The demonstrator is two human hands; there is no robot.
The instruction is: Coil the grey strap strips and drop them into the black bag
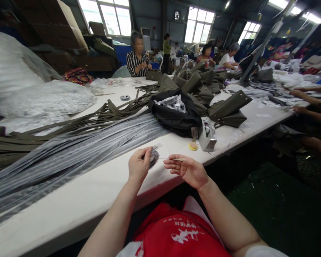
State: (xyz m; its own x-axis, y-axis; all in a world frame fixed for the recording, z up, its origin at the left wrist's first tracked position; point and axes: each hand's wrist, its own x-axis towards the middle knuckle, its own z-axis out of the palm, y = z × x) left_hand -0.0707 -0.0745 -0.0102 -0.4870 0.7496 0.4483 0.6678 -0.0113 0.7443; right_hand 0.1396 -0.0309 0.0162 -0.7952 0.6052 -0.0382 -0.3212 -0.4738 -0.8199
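My left hand [139, 164] is closed around a small dark coiled bundle [153, 159] in clear plastic, with a clear flap of the wrap standing above the thumb. A thin strand [163, 158] stretches from beside this bundle to the fingertips of my right hand [188, 170]. That hand is turned palm up, its lower fingers loosely extended, and the strand seems pinched by the thumb and index finger. A narrow pale piece [179, 159] lies along those fingers; its kind is unclear. Both hands are above the front edge of the white table [101, 189].
Long plastic-wrapped straps [77, 157] and olive straps [104, 114] stretch leftward. Ahead stand a black bag [173, 116] of wrapped pieces, a tape dispenser [207, 137], a yellow round item [193, 146] and olive handbags [228, 109]. Co-workers sit across the table; others' arms [314, 114] reach in at right.
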